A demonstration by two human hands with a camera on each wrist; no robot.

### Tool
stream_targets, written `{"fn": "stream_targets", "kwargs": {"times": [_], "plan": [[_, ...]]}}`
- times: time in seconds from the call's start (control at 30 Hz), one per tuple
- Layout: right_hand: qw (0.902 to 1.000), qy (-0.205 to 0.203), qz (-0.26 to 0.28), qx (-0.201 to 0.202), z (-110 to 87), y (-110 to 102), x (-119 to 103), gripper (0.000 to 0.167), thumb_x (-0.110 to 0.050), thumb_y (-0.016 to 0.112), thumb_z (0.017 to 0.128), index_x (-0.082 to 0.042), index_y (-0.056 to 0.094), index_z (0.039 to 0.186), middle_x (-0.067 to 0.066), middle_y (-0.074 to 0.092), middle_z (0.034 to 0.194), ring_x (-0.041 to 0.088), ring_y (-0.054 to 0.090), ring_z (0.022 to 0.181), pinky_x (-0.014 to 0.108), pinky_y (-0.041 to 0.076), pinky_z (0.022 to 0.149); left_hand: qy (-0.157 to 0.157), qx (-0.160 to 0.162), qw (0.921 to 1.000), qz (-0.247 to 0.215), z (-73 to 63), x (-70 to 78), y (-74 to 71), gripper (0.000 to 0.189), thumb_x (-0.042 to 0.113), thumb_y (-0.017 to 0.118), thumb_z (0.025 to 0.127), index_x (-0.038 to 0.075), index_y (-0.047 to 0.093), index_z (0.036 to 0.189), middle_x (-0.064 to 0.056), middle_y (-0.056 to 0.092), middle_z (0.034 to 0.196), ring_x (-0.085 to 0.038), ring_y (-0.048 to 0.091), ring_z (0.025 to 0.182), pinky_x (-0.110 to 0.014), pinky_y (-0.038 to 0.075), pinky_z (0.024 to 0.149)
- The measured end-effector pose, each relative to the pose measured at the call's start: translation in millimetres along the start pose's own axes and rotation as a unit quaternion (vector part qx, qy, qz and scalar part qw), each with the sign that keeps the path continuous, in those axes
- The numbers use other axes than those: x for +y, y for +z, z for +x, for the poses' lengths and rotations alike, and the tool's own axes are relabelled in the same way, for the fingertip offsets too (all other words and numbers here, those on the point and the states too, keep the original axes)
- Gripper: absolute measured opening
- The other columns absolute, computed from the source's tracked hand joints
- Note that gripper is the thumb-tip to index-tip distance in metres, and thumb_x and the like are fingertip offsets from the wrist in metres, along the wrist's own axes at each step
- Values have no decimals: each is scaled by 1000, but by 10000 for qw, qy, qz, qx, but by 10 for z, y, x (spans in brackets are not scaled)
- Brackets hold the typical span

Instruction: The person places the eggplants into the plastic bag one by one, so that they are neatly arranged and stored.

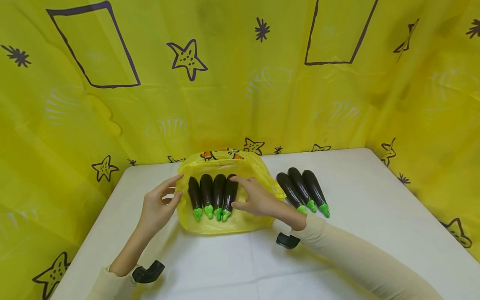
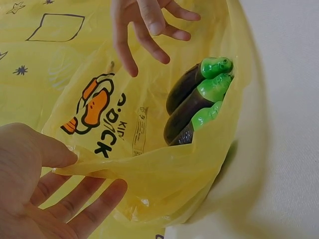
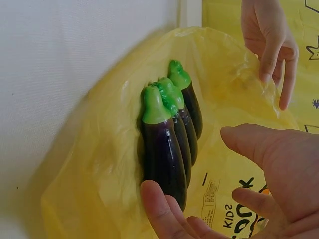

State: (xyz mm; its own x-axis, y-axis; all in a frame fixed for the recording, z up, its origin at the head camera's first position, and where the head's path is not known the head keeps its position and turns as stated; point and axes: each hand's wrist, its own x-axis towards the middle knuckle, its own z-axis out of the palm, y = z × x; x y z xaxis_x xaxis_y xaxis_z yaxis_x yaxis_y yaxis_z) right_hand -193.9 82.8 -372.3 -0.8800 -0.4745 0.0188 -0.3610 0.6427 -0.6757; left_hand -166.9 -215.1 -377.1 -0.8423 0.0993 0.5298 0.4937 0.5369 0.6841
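Note:
A yellow plastic bag (image 1: 243,223) lies with its mouth spread wide on the white table. Inside it several dark purple eggplants (image 1: 206,189) with green stems lie side by side, stems toward me. My left hand (image 1: 159,204) pinches the bag's left rim between thumb and fingers; the left wrist view shows the rim (image 2: 99,167) there. Over the bag's right part is my right hand (image 1: 258,200), thumb and fingers spread apart. Its fingertips (image 3: 155,199) are at the blunt end of the nearest eggplant (image 3: 162,149); whether they touch it I cannot tell.
Three more eggplants (image 1: 300,189) lie together on the table just right of the bag, partly behind the right forearm. A yellow curtain (image 1: 225,104) with drawn stars hangs behind the white table (image 1: 367,200). Black wrist mounts (image 1: 148,273) sit at both cuffs.

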Motion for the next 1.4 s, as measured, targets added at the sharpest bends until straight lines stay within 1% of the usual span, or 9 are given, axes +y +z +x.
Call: {"fn": "stream_targets", "kwargs": {"times": [0.17,0.4,0.5,0.67,0.8,0.87,1.07,1.2,1.4], "plan": [[9997,-119,206,105,-16,-7,43,72,-24,77,94,-14,43,156,27,50,135,18,56,75,27,50,62,-7,-12,10000,7,-6,-4,1,51,-12,69,90,8,66,138,-14,70,111,-29,71,93,-13,56,70],[9934,-898,714,88,-30,-27,137,68,-24,76,94,-10,45,153,28,50,140,22,69,91,26,58,69,-1,-13,10000,28,-8,-19,9,52,-13,69,90,8,66,137,-15,70,111,-29,71,93,-13,56,70],[9896,-1108,915,9,-39,-43,152,68,-23,76,95,-11,45,154,26,52,140,20,69,92,26,59,68,-23,-35,10000,43,-11,-25,12,52,-12,69,90,8,66,137,-15,70,112,-29,71,93,-14,57,71],[9845,-1324,1153,-7,-29,-57,189,68,-20,77,94,-11,46,154,24,55,137,17,69,92,31,61,73,-53,-41,9999,95,-17,-31,14,51,-11,70,90,8,66,138,-14,70,112,-29,71,93,-15,57,71],[9806,-1508,1253,50,-24,-75,216,68,-18,77,93,-10,46,153,24,56,137,17,69,92,38,62,75,-45,-49,10000,60,-18,-29,13,52,-12,70,90,8,66,138,-15,70,113,-29,71,93,-16,57,71],[9791,-1578,1280,83,-31,-93,217,67,-18,77,94,-12,46,153,22,57,136,16,70,92,38,62,75,-36,-47,10000,36,-17,-29,13,52,-12,70,90,8,66,138,-15,70,113,-29,71,94,-15,57,72],[9740,-1817,1339,211,-77,-174,180,66,-16,78,93,-15,48,151,15,60,133,17,70,93,36,62,76,-11,-49,10000,19,-13,-27,16,51,-12,70,90,8,66,137,-15,70,113,-30,71,94,-14,56,72],[9709,-1955,1347,314,-117,-242,157,66,-15,78,93,-14,48,151,15,60,133,17,70,92,33,62,76,-28,-80,10000,23,-9,-35,23,51,-12,70,90,7,66,137,-15,70,112,-31,71,93,-15,57,72],[9711,-1962,1268,492,-163,-336,173,65,-13,79,92,-16,50,150,11,61,131,16,70,94,35,62,79,-23,-99,9999,130,2,-53,31,52,-12,71,89,7,66,137,-16,70,113,-32,71,93,-20,59,72]]}}
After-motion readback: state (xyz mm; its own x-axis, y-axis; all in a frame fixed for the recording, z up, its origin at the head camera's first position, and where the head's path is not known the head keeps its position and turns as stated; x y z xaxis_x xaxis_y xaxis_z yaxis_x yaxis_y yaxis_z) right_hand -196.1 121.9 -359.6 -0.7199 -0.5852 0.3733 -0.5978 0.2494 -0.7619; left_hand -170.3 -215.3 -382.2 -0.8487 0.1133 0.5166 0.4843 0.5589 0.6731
